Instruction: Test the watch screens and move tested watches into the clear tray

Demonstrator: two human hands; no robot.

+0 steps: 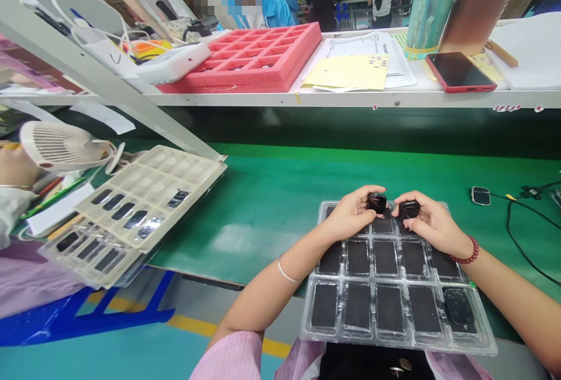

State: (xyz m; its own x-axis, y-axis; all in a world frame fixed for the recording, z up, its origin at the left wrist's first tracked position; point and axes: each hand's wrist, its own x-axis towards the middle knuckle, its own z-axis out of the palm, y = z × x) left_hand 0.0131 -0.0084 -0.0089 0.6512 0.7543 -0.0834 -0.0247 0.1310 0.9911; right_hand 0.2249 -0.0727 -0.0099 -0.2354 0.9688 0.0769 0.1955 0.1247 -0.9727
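My left hand [353, 214] pinches a small dark, glossy smartwatch body [377, 203] between thumb and fingers. A second, similar smartwatch body [409, 209] is gripped in my right hand [432, 223]. Both are held just above the far rows of a clear plastic tray [309, 310]. Dark padding lines the tray's rectangular pockets. One black rounded piece [459, 306] lies in the near right pocket. My forearms and hands hide part of the far row.
On the green bench, a small watch [481, 196] lies by black cables [511, 216]. Cream trays [144, 193] with dark pieces and a white fan [65, 145] stand left, beside a co-worker's arm. The overhead shelf holds a red foam tray [302, 55], papers and a phone [460, 72].
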